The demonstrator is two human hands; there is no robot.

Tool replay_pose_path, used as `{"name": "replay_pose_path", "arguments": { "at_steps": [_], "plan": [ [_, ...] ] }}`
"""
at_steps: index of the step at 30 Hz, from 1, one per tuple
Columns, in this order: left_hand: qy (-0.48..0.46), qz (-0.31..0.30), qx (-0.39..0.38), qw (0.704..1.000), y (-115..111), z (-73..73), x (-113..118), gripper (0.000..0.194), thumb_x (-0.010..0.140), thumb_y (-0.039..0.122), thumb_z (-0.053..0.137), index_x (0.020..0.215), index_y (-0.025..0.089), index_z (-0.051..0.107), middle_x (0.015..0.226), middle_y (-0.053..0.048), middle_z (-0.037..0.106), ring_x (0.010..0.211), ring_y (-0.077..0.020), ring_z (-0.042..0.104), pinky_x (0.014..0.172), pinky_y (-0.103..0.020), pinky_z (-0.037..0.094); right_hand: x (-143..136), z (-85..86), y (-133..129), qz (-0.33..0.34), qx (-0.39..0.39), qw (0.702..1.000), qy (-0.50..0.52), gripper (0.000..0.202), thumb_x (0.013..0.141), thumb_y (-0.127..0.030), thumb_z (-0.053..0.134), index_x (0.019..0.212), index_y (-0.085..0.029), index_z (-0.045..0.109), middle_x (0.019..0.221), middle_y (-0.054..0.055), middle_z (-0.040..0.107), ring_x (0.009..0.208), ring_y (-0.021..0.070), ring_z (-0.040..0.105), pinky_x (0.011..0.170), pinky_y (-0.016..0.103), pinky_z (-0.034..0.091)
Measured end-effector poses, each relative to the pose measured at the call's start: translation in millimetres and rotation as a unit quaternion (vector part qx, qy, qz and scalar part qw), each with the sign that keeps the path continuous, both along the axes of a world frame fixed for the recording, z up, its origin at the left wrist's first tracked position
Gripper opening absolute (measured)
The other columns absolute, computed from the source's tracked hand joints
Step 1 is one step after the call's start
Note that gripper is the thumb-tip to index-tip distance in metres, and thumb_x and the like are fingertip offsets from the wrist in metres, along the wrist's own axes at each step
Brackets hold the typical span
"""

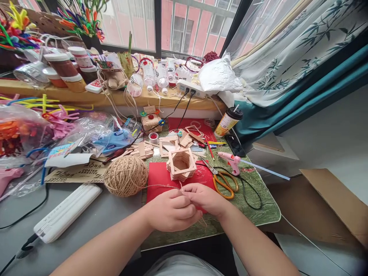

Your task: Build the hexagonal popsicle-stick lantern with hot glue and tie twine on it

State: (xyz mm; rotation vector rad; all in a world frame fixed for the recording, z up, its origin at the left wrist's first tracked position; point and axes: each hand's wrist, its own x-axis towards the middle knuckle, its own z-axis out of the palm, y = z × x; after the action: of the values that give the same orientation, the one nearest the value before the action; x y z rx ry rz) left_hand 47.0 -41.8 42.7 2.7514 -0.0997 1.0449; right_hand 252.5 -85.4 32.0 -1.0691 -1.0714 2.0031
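Observation:
My left hand (174,210) and my right hand (205,197) meet over the front of a red sheet (156,176), fingers pinched together on thin jute twine. The twine (161,186) runs left to a large ball of twine (125,176), and a loose end hangs below my right hand. Just beyond my fingers stands a many-sided stack of wooden craft sticks (181,165) with an open middle. Orange-handled scissors (225,184) lie to the right, near a pink glue gun (230,161). My fingers hide the exact grip.
Behind the stack are loose sticks (140,150), a small box (151,122) and a lidded cup (229,122). A white power strip (67,212) lies at left. Black cable loops at right. Jars and bottles (148,74) crowd the windowsill; plastic bags (21,134) fill the far left.

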Motion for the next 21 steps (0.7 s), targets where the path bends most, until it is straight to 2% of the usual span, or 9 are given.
{"name": "replay_pose_path", "arguments": {
  "at_steps": [3,6,8,10,12,13,16,19,21],
  "plan": [
    [-0.004,0.017,-0.042,0.999,4,-1.7,-2,0.028,0.102,0.017,0.071,0.122,0.036,0.073,0.097,0.002,0.08,0.085,-0.0177,0.073,0.075,-0.033,0.053,-9,0.3,1,-0.088,0.013,0.996,0.014,0.042,0.087,-0.055,0.091,0.087,-0.016,0.076,0.078,0.0,0.066,0.068,0.0108,0.055,0.064,0.022,0.045],
    [0.0,0.031,-0.029,0.999,8,-9.8,-6,0.028,0.101,0.018,0.074,0.121,0.037,0.074,0.103,0.003,0.082,0.093,-0.0187,0.076,0.08,-0.034,0.053,-9,9.7,0,-0.185,0.033,0.982,0.025,0.04,0.089,-0.057,0.087,0.093,-0.019,0.077,0.08,0.003,0.07,0.073,0.0158,0.063,0.069,0.028,0.054],
    [-0.021,0.056,-0.023,0.998,9,-18.5,-8,0.032,0.101,0.021,0.076,0.125,0.041,0.073,0.11,0.003,0.083,0.098,-0.0198,0.076,0.086,-0.036,0.055,-6,16.8,-1,-0.229,0.052,0.972,0.032,0.039,0.094,-0.059,0.08,0.097,-0.021,0.075,0.073,0.001,0.064,0.067,0.017,0.062,0.065,0.031,0.055],
    [-0.091,0.114,-0.068,0.987,10,-28.2,-8,0.045,0.095,0.026,0.083,0.135,0.042,0.068,0.122,0.0,0.079,0.108,-0.0232,0.075,0.096,-0.041,0.057,0,20.4,0,-0.281,0.096,0.954,0.029,0.034,0.099,-0.057,0.074,0.099,-0.023,0.072,0.067,-0.002,0.054,0.059,0.0153,0.054,0.058,0.03,0.051],
    [-0.169,0.2,-0.161,0.952,12,-37.6,-4,0.07,0.087,0.03,0.091,0.147,0.037,0.057,0.142,-0.009,0.069,0.13,-0.0303,0.068,0.111,-0.05,0.055,9,17.9,4,-0.352,0.152,0.924,0.007,0.027,0.103,-0.052,0.07,0.1,-0.025,0.071,0.068,-0.005,0.045,0.052,0.0121,0.041,0.049,0.027,0.042],
    [-0.19,0.24,-0.217,0.927,13,-42.0,-2,0.082,0.084,0.032,0.093,0.153,0.034,0.051,0.154,-0.014,0.059,0.144,-0.0344,0.059,0.119,-0.055,0.051,14,14.0,6,-0.385,0.174,0.906,-0.008,0.025,0.103,-0.05,0.069,0.101,-0.025,0.071,0.07,-0.006,0.042,0.051,0.0108,0.035,0.047,0.025,0.037],
    [-0.154,0.322,-0.388,0.85,21,-54.3,6,0.105,0.084,0.034,0.09,0.167,0.03,0.027,0.178,-0.018,0.028,0.168,-0.0398,0.029,0.136,-0.064,0.03,26,-6.1,17,-0.442,0.182,0.877,-0.045,0.022,0.099,-0.046,0.074,0.101,-0.024,0.071,0.069,-0.008,0.038,0.051,0.0086,0.025,0.044,0.022,0.025],
    [-0.072,0.354,-0.501,0.787,30,-66.0,11,0.122,0.082,0.033,0.088,0.174,0.029,0.007,0.182,-0.02,0.02,0.172,-0.0393,0.022,0.14,-0.063,0.021,28,-30.0,24,-0.416,0.129,0.898,-0.063,0.033,0.09,-0.046,0.082,0.112,-0.023,0.072,0.068,-0.009,0.045,0.051,0.0076,0.028,0.045,0.021,0.024],
    [-0.044,0.356,-0.524,0.773,36,-72.4,12,0.132,0.077,0.034,0.091,0.175,0.028,0.002,0.181,-0.021,0.026,0.17,-0.0403,0.027,0.138,-0.062,0.026,25,-43.1,26,-0.379,0.106,0.917,-0.063,0.047,0.085,-0.045,0.086,0.124,-0.023,0.071,0.073,-0.007,0.051,0.053,0.0081,0.032,0.046,0.021,0.026]
  ]
}}
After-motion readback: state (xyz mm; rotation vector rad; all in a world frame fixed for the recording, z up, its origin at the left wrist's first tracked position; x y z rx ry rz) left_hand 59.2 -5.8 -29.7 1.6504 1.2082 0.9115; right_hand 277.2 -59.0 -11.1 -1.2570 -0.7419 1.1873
